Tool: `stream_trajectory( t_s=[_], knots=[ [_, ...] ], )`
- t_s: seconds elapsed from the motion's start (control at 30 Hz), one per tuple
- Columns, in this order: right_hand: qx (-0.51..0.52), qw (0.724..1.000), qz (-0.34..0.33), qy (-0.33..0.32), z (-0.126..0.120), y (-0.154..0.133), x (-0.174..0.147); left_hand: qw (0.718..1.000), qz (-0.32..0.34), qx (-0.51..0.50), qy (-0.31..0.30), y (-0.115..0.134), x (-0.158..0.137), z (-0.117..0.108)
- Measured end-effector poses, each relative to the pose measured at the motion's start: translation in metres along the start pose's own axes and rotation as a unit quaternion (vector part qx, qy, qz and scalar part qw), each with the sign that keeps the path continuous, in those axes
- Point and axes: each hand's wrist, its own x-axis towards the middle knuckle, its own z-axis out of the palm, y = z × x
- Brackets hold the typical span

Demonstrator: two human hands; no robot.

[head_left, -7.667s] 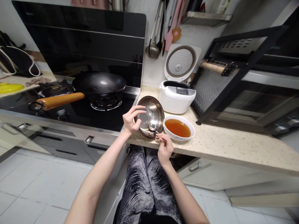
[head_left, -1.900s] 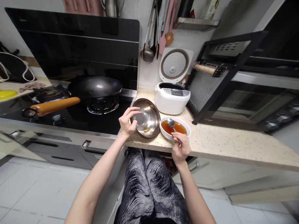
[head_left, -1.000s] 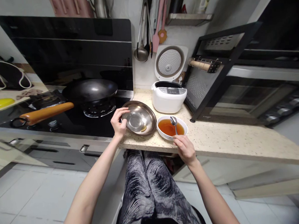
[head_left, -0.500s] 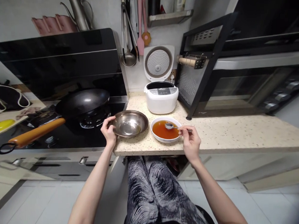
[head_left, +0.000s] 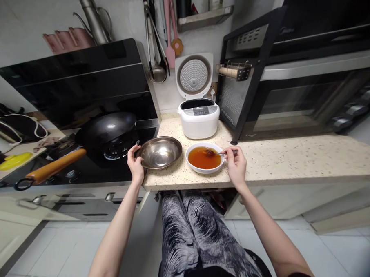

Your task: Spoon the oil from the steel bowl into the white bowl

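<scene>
My left hand grips the left rim of a steel bowl, thumb and fingers closed on its edge; a little liquid seems to lie in its bottom. To its right on the counter stands a white bowl holding a reddish-brown liquid. With its fingers pinched on the handle, my right hand holds a metal spoon. The spoon's head is dipped in the liquid and mostly hidden by it.
Behind the bowls, a white rice cooker stands with its lid raised. On the stove at left sits a black wok, its wooden handle pointing toward me. A black rack with an oven occupies the right side of the speckled counter.
The spoon's head, shiny at the liquid's surface before, has sunk into the liquid. My left hand keeps its hold on the steel bowl. The camera view has shifted slightly.
</scene>
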Motion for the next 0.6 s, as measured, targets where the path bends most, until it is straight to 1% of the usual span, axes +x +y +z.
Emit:
stream_trajectory(
  t_s=[0.33, 0.5, 0.6],
  knots=[
    [-0.026, 0.999, 0.015, 0.012, -0.002, 0.015, 0.002, 0.998, -0.047, -0.016, -0.025, -0.013, -0.003, -0.005],
    [-0.045, 0.999, 0.029, 0.009, -0.003, 0.018, 0.002, 0.996, -0.067, -0.033, -0.052, -0.01, -0.003, -0.006],
    [-0.054, 0.998, 0.04, 0.003, -0.002, 0.018, 0.001, 0.992, -0.092, -0.051, -0.063, -0.004, -0.003, -0.006]
  ],
)
